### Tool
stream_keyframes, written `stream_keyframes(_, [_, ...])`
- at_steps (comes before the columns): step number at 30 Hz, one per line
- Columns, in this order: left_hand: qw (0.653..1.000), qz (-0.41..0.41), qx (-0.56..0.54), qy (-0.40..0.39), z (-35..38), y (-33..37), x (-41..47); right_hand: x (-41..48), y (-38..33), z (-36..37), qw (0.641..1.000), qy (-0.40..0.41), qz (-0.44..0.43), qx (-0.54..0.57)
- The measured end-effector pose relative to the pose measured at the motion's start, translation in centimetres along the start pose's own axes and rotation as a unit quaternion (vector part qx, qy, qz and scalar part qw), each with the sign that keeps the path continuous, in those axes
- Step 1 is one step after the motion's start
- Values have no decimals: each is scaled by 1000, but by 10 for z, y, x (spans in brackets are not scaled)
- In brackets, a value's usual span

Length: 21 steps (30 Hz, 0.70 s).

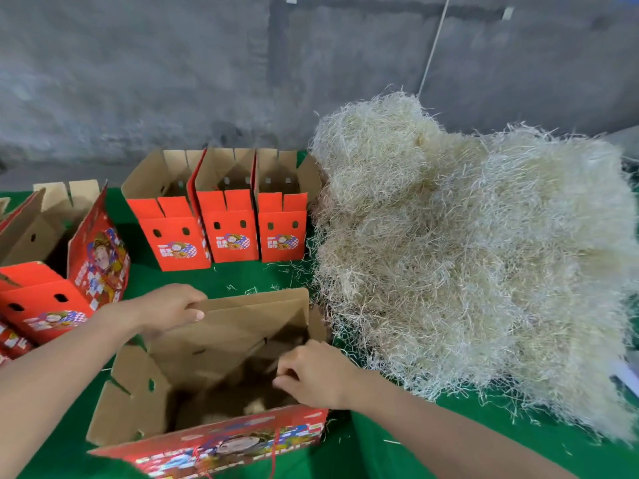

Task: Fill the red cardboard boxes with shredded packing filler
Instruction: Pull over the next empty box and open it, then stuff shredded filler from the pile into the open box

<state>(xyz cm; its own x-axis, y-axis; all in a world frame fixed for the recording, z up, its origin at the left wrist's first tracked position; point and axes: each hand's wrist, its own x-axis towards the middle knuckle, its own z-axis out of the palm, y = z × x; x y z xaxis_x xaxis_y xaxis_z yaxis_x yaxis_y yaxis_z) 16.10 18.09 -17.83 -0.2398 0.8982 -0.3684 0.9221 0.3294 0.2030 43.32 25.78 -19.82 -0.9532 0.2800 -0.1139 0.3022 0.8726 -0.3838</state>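
Left hand (173,307) pinches the far flap of the open red box (221,344). Right hand (313,375) reaches inside, fingers curled, grasp unclear. Shredded filler (466,254) is heaped just beside.

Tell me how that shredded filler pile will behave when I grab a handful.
The filler pile looks loose and airy, so a handful probably compresses and feels light. Its tangled strands will likely drag extras along; stray bits already lie on the green cloth, so expect shedding.
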Motion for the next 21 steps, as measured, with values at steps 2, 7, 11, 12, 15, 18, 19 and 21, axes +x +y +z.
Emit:
stream_keyframes(2, [999,-12,30,-16,4,5,3,-3,18,-13,996,68,35,52])
stream_keyframes(7, [976,46,-90,193,-5,64,16,-30,87,-69,948,255,145,124])
stream_keyframes(11, [949,136,-147,243,-21,134,34,-54,141,-116,878,409,237,72])
stream_keyframes(12, [948,150,-151,237,-26,150,39,-61,153,-127,857,449,249,48])
stream_keyframes(15, [944,184,-167,218,-39,194,57,-71,194,-159,820,467,309,-116])
stream_keyframes(18, [938,180,-205,214,-52,232,76,-74,236,-185,833,324,405,-192])
stream_keyframes(19, [934,174,-228,213,-56,243,82,-75,249,-190,833,292,422,-205])
stream_keyframes(21, [922,169,-287,197,-65,263,92,-76,267,-194,834,249,449,-201])
